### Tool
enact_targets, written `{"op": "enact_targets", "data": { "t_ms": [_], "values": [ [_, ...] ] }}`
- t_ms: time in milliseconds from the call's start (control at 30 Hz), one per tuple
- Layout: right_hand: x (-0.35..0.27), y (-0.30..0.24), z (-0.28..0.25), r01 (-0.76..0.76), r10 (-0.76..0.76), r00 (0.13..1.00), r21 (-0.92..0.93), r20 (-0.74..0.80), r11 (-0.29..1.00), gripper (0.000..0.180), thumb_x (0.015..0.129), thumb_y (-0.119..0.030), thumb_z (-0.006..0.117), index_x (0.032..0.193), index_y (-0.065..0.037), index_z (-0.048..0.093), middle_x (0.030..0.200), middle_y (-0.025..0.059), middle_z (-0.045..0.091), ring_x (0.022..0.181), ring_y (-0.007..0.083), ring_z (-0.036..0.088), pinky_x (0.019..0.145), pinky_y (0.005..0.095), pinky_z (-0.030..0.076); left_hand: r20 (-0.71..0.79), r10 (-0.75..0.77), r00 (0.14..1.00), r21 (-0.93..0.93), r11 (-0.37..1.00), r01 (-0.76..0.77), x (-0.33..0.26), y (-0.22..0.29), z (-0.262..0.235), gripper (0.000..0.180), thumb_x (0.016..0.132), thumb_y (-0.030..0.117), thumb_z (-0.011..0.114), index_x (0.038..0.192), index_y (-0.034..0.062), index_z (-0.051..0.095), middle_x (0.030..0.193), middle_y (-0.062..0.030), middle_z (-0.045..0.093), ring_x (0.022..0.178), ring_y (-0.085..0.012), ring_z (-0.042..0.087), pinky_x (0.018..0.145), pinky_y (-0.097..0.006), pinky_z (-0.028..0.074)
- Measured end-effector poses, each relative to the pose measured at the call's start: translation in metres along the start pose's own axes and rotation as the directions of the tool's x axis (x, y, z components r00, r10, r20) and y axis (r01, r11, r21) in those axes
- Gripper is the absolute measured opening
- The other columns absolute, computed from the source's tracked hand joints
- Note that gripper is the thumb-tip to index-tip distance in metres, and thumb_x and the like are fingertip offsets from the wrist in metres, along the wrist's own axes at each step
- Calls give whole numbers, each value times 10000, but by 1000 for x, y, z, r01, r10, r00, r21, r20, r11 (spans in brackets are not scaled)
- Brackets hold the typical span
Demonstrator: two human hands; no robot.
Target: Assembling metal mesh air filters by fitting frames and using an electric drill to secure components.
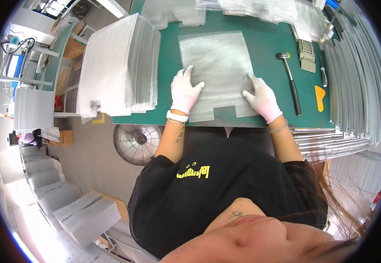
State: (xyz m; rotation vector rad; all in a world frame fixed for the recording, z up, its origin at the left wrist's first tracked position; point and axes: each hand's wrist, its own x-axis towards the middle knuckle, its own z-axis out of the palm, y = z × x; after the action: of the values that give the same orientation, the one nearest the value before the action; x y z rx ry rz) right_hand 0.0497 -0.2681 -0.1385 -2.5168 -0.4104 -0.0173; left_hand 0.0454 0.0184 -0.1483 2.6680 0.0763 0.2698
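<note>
A sheet of silvery metal mesh (219, 65) lies flat on the green mat (269, 48) in front of me, with a notch cut in its near edge. My left hand (184, 90), in a white glove, presses flat on the sheet's near left part. My right hand (260, 94), also gloved, rests palm down on the sheet's near right edge. Neither hand grips anything; fingers are spread.
A tall stack of mesh sheets (118, 65) sits at the mat's left. A hammer (289, 79), an orange scraper (319, 97) and a screwdriver (323, 76) lie to the right. Metal frames (357, 79) are stacked along the right edge. A floor fan (138, 142) stands below the table.
</note>
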Motion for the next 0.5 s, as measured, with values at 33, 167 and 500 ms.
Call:
{"op": "enact_targets", "data": {
  "t_ms": [33, 167, 500],
  "values": [
    [1, 0, -1, -25, 25, 999, -5, 24, 1000, 653, 854, -264, 722, 1425, -56, 482, 1124, 211, 613, 1048, 380, 623, 908, 426, 521, 3, 9, 1000, -6, 1000, -9, 1, 0, 0, 737, 766, 350, 803, 1394, 58, 548, 1310, -194, 573, 1204, -356, 565, 1041, -441, 461],
    [5, -16, -13, -141, 149, 986, -100, 80, 985, 624, 858, -281, 710, 1416, -87, 509, 1188, 208, 622, 1089, 374, 620, 954, 418, 508, 61, -97, 993, -66, 993, 101, 5, 5, -3, 778, 744, 375, 817, 1424, 118, 542, 1420, -201, 481, 1273, -378, 510, 1054, -458, 446],
    [147, 178, -146, -388, 250, 823, -183, -511, 903, 600, 884, -471, 615, 1255, 1, 625, 1172, 279, 663, 1118, 413, 637, 962, 474, 512, 302, 29, 953, 192, 977, -91, 41, -5, -11, 772, 800, 532, 704, 1473, 211, 504, 1626, -178, 274, 1493, -468, 191, 1216, -598, 74]
  ]
}}
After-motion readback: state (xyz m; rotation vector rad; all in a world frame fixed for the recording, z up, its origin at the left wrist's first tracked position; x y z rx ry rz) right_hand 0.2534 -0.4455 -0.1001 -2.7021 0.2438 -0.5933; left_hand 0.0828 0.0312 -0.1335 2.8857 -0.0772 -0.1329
